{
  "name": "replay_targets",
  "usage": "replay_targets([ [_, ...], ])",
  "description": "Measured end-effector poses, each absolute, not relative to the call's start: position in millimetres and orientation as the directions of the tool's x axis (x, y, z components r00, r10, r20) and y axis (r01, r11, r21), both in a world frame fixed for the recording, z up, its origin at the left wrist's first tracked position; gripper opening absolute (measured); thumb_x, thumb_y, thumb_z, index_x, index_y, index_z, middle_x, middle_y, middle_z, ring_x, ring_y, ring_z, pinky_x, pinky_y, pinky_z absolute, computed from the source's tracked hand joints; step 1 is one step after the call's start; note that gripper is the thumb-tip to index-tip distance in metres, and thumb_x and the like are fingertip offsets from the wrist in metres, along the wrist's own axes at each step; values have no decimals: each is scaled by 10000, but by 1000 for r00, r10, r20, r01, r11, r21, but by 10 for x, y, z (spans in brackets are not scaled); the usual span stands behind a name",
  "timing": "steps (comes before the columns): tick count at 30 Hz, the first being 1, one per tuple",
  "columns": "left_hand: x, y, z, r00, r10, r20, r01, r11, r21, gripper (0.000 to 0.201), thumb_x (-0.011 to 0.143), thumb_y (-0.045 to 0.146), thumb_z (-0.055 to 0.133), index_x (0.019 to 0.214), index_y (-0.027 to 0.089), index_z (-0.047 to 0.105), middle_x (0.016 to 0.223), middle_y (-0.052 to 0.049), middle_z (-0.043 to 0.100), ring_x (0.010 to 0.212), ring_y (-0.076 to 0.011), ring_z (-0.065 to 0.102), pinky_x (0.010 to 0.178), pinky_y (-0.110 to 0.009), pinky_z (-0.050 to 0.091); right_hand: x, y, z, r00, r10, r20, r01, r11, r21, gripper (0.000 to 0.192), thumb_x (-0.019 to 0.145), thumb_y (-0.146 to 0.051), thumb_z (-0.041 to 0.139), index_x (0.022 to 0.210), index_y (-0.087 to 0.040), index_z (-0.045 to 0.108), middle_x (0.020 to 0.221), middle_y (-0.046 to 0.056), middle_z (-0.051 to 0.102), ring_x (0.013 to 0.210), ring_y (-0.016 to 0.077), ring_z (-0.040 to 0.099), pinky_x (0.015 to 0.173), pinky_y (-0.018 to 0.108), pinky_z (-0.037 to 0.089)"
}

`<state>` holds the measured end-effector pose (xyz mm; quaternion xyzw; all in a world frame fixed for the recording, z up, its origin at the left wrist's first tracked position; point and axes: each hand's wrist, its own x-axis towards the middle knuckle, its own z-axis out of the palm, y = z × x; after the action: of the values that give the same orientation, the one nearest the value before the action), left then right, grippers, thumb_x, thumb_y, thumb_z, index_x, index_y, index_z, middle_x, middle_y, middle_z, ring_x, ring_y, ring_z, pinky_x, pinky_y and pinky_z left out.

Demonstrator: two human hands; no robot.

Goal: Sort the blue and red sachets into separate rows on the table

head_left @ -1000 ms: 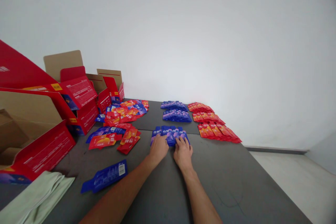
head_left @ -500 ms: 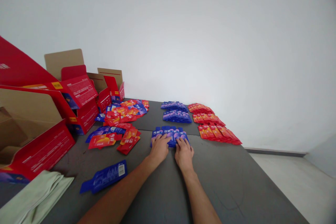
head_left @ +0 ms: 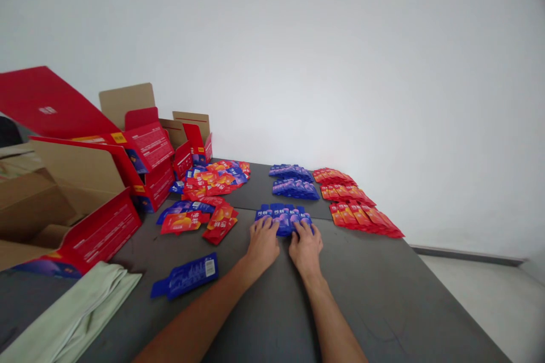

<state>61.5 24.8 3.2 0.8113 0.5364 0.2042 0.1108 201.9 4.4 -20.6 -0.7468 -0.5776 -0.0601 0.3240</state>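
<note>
My left hand (head_left: 263, 243) and my right hand (head_left: 305, 247) lie side by side on the dark grey table (head_left: 383, 306), fingertips pressed on the near edge of a fanned row of blue sachets (head_left: 284, 216). Neither hand grips a sachet; the fingers rest flat and slightly spread. Beyond that row lie two more blue rows (head_left: 294, 187), and to their right several rows of red sachets (head_left: 357, 207). A single blue sachet (head_left: 186, 276) lies face down to the left of my left forearm.
A loose heap of red and blue sachets (head_left: 204, 195) covers the table's left middle. Open red cardboard boxes (head_left: 106, 181) stand at the left edge, a pale green cloth (head_left: 72, 317) in the near left corner. A white wall is behind; the floor drops off right.
The view has shifted a little, so everything sits slightly further right. Both hands stay on the near blue row, with only small finger movement.
</note>
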Motion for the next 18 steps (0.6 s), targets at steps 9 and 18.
replay_targets([
  [9,53,-27,64,311,939,147,877,-343,336,590,653,142,574,1237,227,570,1343,-117,507,1294,-316,365,1049,-493,287,1757,-52,-163,65,838,542,887,200,-415,335,861,-178,475,1108,-210,699,1186,60,664,1139,254,455,977,399,363],
  [18,-593,-277,73,276,961,18,919,-270,287,777,570,128,611,1330,235,491,1461,-140,404,1406,-357,228,1095,-564,217,1238,-343,-17,-189,850,493,801,424,-424,396,853,-110,459,1152,-244,682,1234,47,640,1130,238,474,989,385,382],
])
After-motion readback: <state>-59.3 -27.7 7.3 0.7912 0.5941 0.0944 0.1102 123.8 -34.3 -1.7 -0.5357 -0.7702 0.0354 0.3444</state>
